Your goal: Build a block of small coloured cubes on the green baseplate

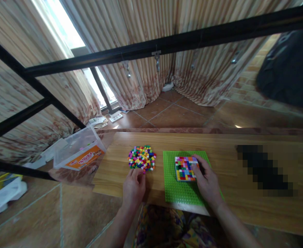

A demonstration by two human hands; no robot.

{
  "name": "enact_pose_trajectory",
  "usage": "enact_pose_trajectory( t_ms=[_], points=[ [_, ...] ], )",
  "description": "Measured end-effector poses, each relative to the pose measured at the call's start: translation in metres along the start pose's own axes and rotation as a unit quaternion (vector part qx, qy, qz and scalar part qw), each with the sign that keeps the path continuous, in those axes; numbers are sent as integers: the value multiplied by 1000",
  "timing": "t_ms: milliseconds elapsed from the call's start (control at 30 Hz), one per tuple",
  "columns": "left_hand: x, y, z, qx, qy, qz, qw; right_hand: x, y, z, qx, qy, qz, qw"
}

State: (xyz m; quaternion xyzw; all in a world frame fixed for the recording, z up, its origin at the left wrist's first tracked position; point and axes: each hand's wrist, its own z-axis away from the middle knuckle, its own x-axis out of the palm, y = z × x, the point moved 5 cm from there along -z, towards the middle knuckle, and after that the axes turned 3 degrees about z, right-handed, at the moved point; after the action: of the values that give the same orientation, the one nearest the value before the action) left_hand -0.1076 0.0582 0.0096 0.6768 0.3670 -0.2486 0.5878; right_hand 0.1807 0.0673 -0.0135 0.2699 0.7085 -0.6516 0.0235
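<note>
A heap of small multicoloured toy bricks lies on the wooden table. At its near edge is my left hand, fingers drawn together in a pinch; whatever is between the fingertips is too small to make out. To the right, a green studded baseplate lies flat. Upon it is a square block of multicoloured bricks, packed in tight rows with a few dark gaps at its left. My right hand grips this block by its right side, the thumb over the top and fingers behind the far corner.
Left of the table stands a clear plastic box with an orange label. A blurred-out dark patch covers part of the table at right. A black metal frame crosses in front of the curtains. Papers lie on the floor.
</note>
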Motion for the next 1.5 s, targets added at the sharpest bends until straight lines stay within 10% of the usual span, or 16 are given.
enact_pose_trajectory(
  t_ms=[700,1500],
  points=[
    [4,8,-7,66,8,-42,997,3,-1,-2,6,-5,-24,1000],
    [47,81,-33,34,-87,252,963,5,-1,-3,0,-17,-21,1000]
  ],
)
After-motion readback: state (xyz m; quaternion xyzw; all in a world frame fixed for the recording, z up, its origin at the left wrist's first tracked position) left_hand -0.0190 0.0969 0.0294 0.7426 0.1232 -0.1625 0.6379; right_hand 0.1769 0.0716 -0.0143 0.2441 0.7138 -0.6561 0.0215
